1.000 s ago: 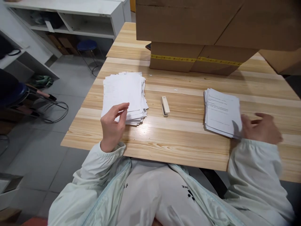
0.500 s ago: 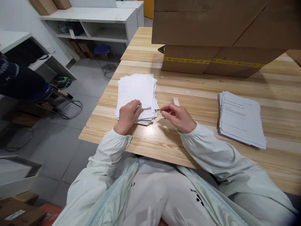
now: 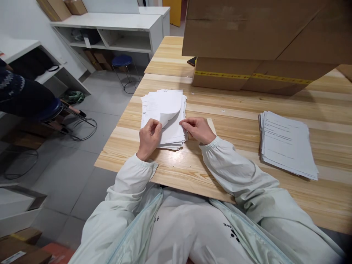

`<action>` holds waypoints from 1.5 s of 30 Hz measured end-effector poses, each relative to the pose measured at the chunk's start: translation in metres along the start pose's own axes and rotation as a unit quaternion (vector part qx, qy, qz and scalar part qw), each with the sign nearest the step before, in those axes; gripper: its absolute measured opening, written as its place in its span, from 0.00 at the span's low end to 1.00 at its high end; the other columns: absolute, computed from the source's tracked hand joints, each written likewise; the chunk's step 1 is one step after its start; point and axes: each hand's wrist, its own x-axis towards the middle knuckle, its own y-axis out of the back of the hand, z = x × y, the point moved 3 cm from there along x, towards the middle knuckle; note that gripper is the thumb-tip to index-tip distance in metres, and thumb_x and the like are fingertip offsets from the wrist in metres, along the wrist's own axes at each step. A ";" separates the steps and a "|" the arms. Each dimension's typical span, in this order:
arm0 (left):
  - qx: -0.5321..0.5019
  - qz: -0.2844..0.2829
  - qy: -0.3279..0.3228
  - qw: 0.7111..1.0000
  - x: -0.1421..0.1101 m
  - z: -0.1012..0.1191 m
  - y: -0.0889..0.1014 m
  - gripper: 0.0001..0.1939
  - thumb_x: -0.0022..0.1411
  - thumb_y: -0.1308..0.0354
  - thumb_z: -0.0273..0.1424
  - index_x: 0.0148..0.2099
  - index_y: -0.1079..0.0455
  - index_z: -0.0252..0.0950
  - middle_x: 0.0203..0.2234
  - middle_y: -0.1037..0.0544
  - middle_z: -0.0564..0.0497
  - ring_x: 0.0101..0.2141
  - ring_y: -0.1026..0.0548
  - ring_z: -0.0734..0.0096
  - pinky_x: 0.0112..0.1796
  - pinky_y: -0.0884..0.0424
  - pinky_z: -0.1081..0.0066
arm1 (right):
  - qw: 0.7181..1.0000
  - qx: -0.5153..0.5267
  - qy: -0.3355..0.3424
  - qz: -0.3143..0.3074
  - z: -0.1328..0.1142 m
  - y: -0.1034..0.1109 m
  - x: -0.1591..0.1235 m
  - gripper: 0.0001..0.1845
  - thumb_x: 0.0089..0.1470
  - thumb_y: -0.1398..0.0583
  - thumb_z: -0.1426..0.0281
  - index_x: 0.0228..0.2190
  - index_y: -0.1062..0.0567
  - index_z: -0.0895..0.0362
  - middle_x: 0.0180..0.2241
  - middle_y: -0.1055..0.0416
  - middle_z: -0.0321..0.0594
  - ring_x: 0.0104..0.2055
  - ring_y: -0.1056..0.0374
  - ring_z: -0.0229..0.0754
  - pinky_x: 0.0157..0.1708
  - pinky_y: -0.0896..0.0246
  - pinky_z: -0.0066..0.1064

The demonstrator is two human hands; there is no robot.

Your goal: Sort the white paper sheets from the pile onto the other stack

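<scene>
On the table before me lies an uneven stack of white paper (image 3: 173,141). My left hand (image 3: 149,139) is closed in a pinch on the top sheet of paper (image 3: 167,118), whose near edge is lifted and curled back over the pile. At the stack's right edge is my right hand (image 3: 199,130), thumb and fingertips pressed together; whether anything is between them cannot be made out. Partly hidden behind that hand lies a small cream-coloured object (image 3: 211,125).
A second stack of printed sheets (image 3: 287,145) lies to the right on the wooden table (image 3: 233,157). Large cardboard boxes (image 3: 225,75) stand at the back, beside a dark flat object (image 3: 191,61). A person (image 3: 24,91) sits on a stool at the left.
My left hand has raised and curled back the near edge of the top sheet. My right hand has moved left to the stack's right edge. The view has shifted slightly.
</scene>
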 end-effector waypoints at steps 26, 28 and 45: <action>-0.163 -0.072 0.106 0.978 0.018 -0.010 -0.014 0.19 0.51 0.31 0.41 0.33 0.35 0.36 0.26 0.30 0.57 0.27 0.32 0.79 0.30 0.35 0.76 | 0.975 0.195 0.025 -0.105 -0.015 -0.035 0.001 0.25 0.48 0.32 0.58 0.47 0.22 0.54 0.44 0.24 0.42 0.40 0.28 0.40 0.41 0.26 0.35; -0.176 -0.076 0.112 0.975 0.018 -0.011 -0.014 0.19 0.50 0.30 0.41 0.34 0.36 0.37 0.26 0.30 0.57 0.27 0.32 0.79 0.30 0.35 0.75 | 0.974 0.199 0.017 -0.107 -0.016 -0.034 0.001 0.25 0.48 0.32 0.58 0.47 0.23 0.54 0.46 0.25 0.43 0.42 0.28 0.41 0.41 0.25 0.36; -0.229 -0.042 0.194 0.953 0.018 -0.010 -0.006 0.09 0.50 0.43 0.28 0.25 0.42 0.37 0.20 0.38 0.58 0.24 0.40 0.78 0.26 0.41 0.77 | 0.990 0.135 0.039 0.014 -0.015 -0.018 0.002 0.36 0.58 0.44 0.44 0.63 0.38 0.47 0.48 0.29 0.44 0.43 0.31 0.42 0.34 0.31 0.32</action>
